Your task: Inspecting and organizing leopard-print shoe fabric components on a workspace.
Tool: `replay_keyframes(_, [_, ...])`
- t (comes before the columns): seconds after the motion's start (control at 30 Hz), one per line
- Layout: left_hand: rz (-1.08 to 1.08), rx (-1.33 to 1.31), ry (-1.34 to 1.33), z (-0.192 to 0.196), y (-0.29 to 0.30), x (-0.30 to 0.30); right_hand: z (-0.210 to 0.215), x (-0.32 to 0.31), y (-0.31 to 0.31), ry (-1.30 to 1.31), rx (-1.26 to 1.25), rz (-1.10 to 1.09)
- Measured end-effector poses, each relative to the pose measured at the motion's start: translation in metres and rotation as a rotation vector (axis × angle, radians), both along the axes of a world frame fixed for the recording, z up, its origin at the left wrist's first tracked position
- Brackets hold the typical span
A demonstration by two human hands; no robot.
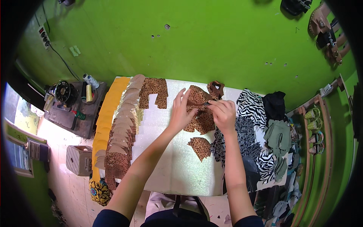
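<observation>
While both forearms reach up from the lower edge, the left hand [181,109] lies spread — fingers open and flat — on a leopard-print fabric piece [199,113] near the far middle of the pale counter [170,166]. The right hand [225,112] sits just beside it, its grip closed on a small dark tool [206,103] pressed to the upper edge of the same piece; what kind of tool it is I cannot tell. A smaller leopard-print scrap [200,147] lies on the counter nearer the person, apart from both hands. Further left, another leopard-print cut-out [154,92] with two leg-like ends lies flat, and beside it runs a long overlapping row of tan and leopard pieces [123,128] next to a yellow strip of cloth [107,113]. Right of the hands — partly under the right forearm — lies a heap of zebra-print and dark fabrics [257,125]. A sewing machine [63,92] stands on a low table at the left, with a cardboard box [78,160] on the floor.
</observation>
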State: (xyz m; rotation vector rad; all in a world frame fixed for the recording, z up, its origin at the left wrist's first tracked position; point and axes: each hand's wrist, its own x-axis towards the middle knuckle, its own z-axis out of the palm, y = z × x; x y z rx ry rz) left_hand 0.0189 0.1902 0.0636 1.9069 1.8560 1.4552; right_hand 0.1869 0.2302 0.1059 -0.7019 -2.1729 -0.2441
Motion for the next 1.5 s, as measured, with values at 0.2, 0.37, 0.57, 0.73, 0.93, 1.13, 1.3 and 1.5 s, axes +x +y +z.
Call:
replay_keyframes(0.2, [-0.240,-0.695,-0.587,0.012,-0.038,-0.028,-0.017,0.006,-0.036,0.567,-0.840,0.080])
replay_keyframes(0.37, [-0.336,-0.660,-0.411,0.003,-0.092,-0.041,-0.087,0.023,-0.072,0.466,-1.327,0.163])
replay_keyframes(0.57, [-0.336,-0.628,0.327,0.006,-0.144,-0.028,-0.072,-0.003,-0.119,-0.001,-1.007,0.331])
replay_keyframes(0.73, [-0.399,-0.674,0.091,0.015,-0.164,-0.030,-0.064,-0.007,-0.127,0.015,-1.526,0.489])
replay_keyframes(0.93, [-0.236,-0.914,-0.233,-0.016,-0.171,-0.055,-0.092,-0.003,-0.132,-0.046,-1.519,0.315])
replay_keyframes(1.13, [-0.037,-0.458,0.081,-0.085,-0.171,-0.026,-0.135,0.007,-0.131,0.047,-0.985,-0.046])
replay_keyframes(1.3, [-0.169,-0.590,0.053,-0.080,-0.152,0.010,-0.136,0.020,-0.111,-0.090,-0.767,-0.408])
replay_keyframes(1.5, [-0.337,-0.470,0.322,-0.097,-0.127,0.046,-0.144,0.020,-0.104,-0.152,-0.771,-0.394])
